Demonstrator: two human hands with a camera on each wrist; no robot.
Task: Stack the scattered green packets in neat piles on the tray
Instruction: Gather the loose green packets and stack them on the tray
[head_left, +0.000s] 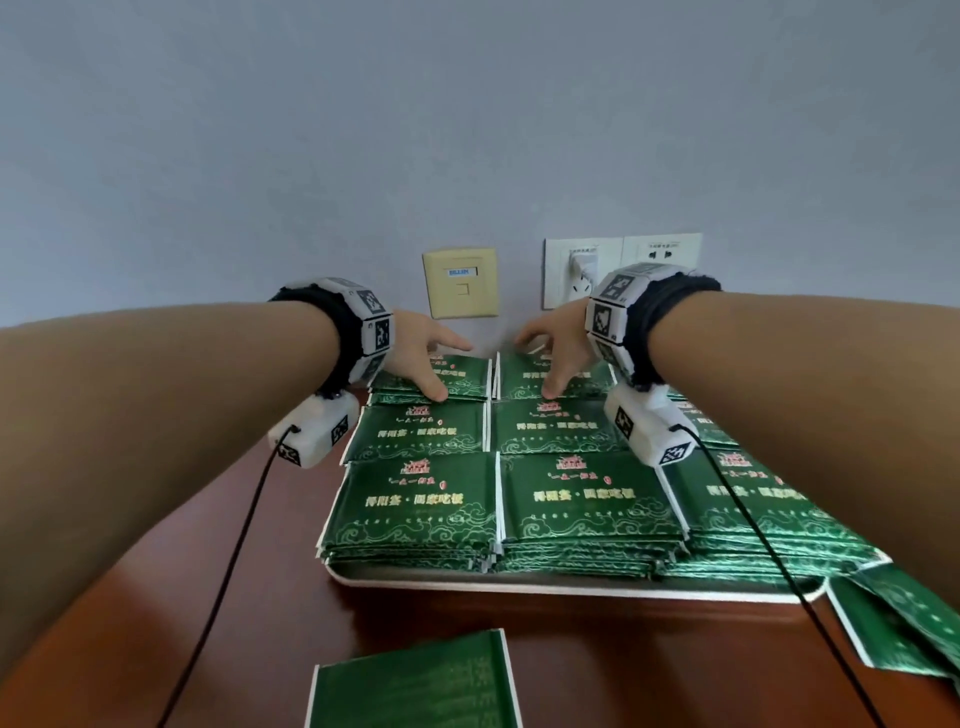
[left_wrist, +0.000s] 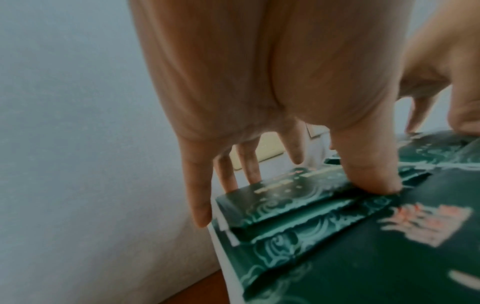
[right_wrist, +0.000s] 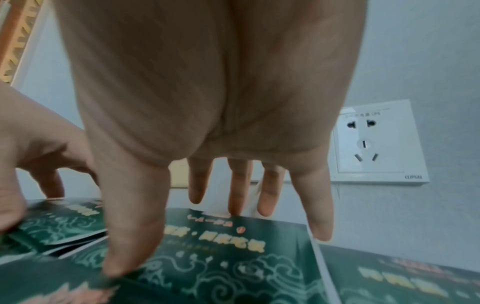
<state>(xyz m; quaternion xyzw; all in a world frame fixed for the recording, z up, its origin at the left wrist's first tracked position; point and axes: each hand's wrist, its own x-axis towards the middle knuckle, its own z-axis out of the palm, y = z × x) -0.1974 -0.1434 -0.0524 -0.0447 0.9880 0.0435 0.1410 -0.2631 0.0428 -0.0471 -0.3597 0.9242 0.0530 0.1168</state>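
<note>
Pale grey-blue wall (head_left: 467, 130) fills upper view, evenly lit. Low on wall: beige data-port plate (head_left: 460, 282), beside it white double socket panel (head_left: 622, 270) (one plug inserted, left half). Reddish-brown glossy wooden tabletop (head_left: 249, 623) below, meeting wall. Gold patterned frame edge (right_wrist: 19, 39) at right-wrist view's corner.

Both forearms are bare. Each wrist wears a black fabric band (head_left: 670, 322) ringed with white blocks bearing black-and-white square markers, a white camera housing (head_left: 311, 434) underneath, trailing a thin black cable (head_left: 228, 561).

Reddish-brown wooden table (head_left: 182, 597), grey wall (head_left: 467, 130), beige wall plate (head_left: 460, 283), white sockets (head_left: 660, 254)
</note>
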